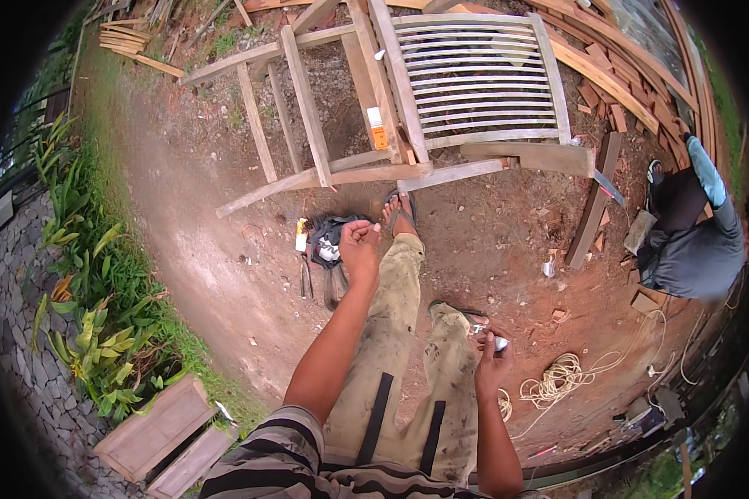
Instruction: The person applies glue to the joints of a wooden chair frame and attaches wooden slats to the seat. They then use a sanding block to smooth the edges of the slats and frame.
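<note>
My left hand [360, 247] is raised above the ground, its fingers curled together in a pinch. Whatever they hold, if anything, is too small to make out. Lower and to the right, my right hand [494, 363] grips a small white object [500, 343] between thumb and fingers; its kind is not clear. In front of my feet a weathered wooden chair frame [308, 108] with a slatted panel [478, 79] lies on the dirt. An orange-and-white packet [378, 129] rests on one of its rails. Near my left hand are a black bag [327, 241] and a yellow-and-white container [301, 234].
A coil of pale rope [558, 381] lies at the right. Beyond it a person in grey [695, 237] bends beside a dark beam [595, 200] and stacked planks [632, 83]. Dark hand tools [306, 277] lie left of my leg. Plants [100, 283] and wooden panels [156, 426] border the left.
</note>
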A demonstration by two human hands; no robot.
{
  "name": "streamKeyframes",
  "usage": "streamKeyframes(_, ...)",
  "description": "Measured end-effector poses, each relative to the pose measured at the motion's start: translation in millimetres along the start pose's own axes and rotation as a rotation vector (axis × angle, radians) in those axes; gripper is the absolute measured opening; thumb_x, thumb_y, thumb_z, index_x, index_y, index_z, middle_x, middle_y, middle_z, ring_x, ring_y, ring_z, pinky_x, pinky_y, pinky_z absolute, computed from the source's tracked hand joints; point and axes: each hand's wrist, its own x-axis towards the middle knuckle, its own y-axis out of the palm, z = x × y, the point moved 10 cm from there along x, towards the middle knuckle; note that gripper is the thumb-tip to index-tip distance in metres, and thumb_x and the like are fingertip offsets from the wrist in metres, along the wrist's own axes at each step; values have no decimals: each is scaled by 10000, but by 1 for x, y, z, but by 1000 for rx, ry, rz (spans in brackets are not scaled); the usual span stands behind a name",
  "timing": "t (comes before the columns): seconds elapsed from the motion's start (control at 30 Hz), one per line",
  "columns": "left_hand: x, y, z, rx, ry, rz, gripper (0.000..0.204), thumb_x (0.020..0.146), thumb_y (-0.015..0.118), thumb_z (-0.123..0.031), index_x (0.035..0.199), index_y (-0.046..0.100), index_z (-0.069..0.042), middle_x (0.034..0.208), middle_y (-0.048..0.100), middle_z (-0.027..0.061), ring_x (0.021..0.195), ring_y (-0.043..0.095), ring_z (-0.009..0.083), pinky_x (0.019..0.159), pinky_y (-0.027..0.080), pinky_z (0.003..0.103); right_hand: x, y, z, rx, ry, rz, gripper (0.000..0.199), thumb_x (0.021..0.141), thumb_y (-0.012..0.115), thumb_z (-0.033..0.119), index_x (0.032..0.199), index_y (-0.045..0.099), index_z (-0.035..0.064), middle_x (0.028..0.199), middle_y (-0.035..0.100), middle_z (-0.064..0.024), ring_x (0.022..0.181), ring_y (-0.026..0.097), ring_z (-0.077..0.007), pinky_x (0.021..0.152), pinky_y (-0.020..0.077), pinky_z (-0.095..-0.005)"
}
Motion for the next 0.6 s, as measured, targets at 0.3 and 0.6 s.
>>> streamKeyframes(0.3,54,100,-100,-136,27,127,178,946,746,34,1069,623,-6,942,698,52,813,641,84,744,536,229,54,134,118,48,-63,138,194,1089,617,115,1240,645,-3,1124,728,-106,920,688,-144,798,567,-288)
streamKeyframes(0.6,79,126,-126,-46,111,55,162,954,765,0,1067,648,0,974,733,60,862,650,69,774,521,230,93,177,137,10,-73,230,188,1080,633,113,1229,655,0,1131,727,-113,921,705,-154,818,580,-293)
